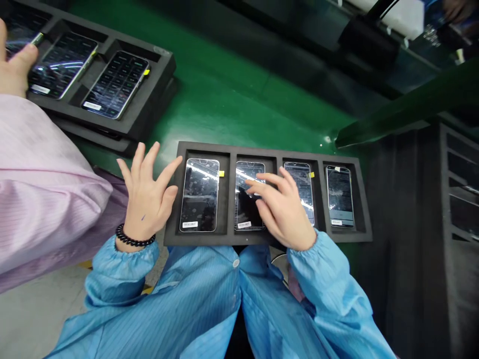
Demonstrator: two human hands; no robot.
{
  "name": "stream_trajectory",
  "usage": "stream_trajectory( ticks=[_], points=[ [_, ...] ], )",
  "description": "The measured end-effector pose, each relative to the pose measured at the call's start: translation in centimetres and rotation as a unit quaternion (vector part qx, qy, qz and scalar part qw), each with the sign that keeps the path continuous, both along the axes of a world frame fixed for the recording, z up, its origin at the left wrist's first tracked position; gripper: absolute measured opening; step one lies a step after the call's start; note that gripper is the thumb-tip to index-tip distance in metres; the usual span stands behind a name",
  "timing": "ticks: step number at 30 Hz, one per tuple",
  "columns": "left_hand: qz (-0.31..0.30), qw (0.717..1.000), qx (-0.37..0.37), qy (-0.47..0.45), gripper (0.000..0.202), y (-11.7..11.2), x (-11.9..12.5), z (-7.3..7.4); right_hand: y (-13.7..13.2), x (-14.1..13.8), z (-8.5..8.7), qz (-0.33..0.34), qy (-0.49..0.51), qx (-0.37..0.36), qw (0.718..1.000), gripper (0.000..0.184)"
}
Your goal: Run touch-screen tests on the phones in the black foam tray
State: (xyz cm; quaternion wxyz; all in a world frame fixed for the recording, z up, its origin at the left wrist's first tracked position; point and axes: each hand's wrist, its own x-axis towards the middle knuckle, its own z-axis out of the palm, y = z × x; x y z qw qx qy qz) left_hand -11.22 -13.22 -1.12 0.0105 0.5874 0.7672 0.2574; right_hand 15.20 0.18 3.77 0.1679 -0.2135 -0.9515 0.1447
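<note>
A black foam tray (231, 199) lies in front of me, with several smartphones in its compartments. My right hand (282, 207) is over the second smartphone (244, 199) from the left, fingers extended above its screen; whether a fingertip touches the glass I cannot tell. That screen shows a grid pattern along its border. Beside the tray's left end my left hand (147, 192) is spread and holds nothing, close to the leftmost smartphone (200, 199), whose screen is dark. The third smartphone (303, 184), partly behind my right hand, and the rightmost smartphone (340, 197) show lines of text.
Another foam tray (129, 127) with lit smartphones stands at the upper left, where a co-worker's hand (18, 70) and pink sleeve (45, 179) reach in. Stacked black trays (407, 214) stand at the right. A green beam (404, 107) crosses the upper right above the green tabletop (232, 99).
</note>
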Motion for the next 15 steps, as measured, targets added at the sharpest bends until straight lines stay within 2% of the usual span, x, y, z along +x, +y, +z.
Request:
stream_trajectory(
  ticks=[3, 6, 9, 15],
  points=[
    [-0.012, 1.000, -0.020, -0.002, 0.049, 0.1, 0.0, 0.1, 1.9, 0.0, -0.4, -0.032, -0.025, 0.003, 0.999, 0.030],
    [-0.036, 0.999, -0.039, -0.006, 0.051, 0.7, 0.1, 0.2, 3.0, -0.8, -1.0, -0.032, -0.047, -0.012, 0.998, 0.030],
    [-0.059, 0.998, -0.033, 0.000, 0.053, 1.6, 0.2, 0.3, 3.5, -1.8, -1.5, -0.020, -0.068, -0.029, 0.997, 0.032],
    [-0.151, 0.987, -0.051, 0.010, 0.056, 3.7, 0.0, 0.4, 3.8, -3.0, -1.7, 0.003, -0.074, -0.038, 0.997, 0.034]
  ],
)
